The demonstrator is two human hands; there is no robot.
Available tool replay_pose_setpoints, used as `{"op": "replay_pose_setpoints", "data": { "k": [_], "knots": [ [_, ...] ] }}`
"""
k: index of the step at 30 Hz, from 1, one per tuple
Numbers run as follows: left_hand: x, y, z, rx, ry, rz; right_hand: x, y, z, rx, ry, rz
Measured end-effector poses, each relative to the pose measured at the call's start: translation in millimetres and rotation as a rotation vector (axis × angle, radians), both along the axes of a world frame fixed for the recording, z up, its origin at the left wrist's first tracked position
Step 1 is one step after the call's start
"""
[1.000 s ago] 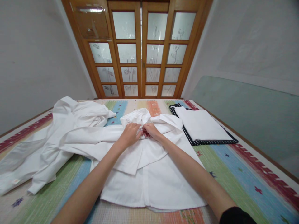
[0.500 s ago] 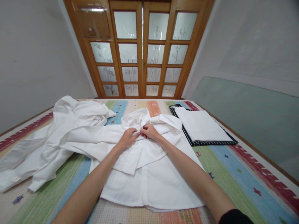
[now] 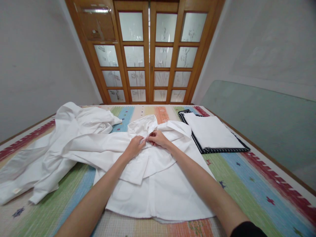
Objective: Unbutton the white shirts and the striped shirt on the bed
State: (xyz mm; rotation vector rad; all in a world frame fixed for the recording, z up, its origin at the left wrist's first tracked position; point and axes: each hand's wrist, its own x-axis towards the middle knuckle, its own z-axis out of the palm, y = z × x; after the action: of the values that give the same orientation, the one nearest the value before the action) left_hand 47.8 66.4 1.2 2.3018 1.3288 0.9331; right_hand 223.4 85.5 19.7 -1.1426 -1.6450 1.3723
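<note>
A white shirt (image 3: 158, 194) lies spread in front of me, its collar (image 3: 142, 124) at the far side and its hem toward me. Just below the collar, my left hand (image 3: 135, 146) pinches the shirt's front, fingers closed on the cloth. Close against it on the right, my right hand (image 3: 158, 138) pinches the same spot. The fingertips of both hands almost meet, and they hide the small piece of cloth between them. One sleeve of the shirt lies folded across its front under my forearms.
More white clothing (image 3: 71, 121) lies rumpled at the left, touching the shirt's outstretched sleeve. At the right sits a folded stack with a white piece (image 3: 213, 131) over black striped cloth (image 3: 222, 150). A striped colourful cover (image 3: 237, 184) lies beneath. Wooden glazed doors (image 3: 150, 52) stand beyond.
My right hand's fingers have shifted slightly at the pinched cloth below the collar. Both hands stay in the same place, and the clothing around them lies as before.
</note>
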Motion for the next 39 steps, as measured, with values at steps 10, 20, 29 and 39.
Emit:
{"op": "replay_pose_setpoints", "data": {
  "k": [10,20,29,39],
  "knots": [
    [-3.6,0.9,4.9,-0.115,-0.17,-0.032,-3.5,2.5,1.1,-0.135,0.058,-0.047],
    [-3.9,-2.6,7.4,-0.165,-0.272,-0.021,-3.6,2.8,-7.7,0.066,-0.002,0.006],
    [-1.4,-7.1,9.1,-0.122,-0.268,0.027,-1.9,-1.8,-1.3,0.01,-0.035,-0.003],
    [0.7,-6.1,4.4,-0.068,-0.242,0.053,-2.8,5.9,-12.2,0.006,0.019,-0.059]
  ]
}}
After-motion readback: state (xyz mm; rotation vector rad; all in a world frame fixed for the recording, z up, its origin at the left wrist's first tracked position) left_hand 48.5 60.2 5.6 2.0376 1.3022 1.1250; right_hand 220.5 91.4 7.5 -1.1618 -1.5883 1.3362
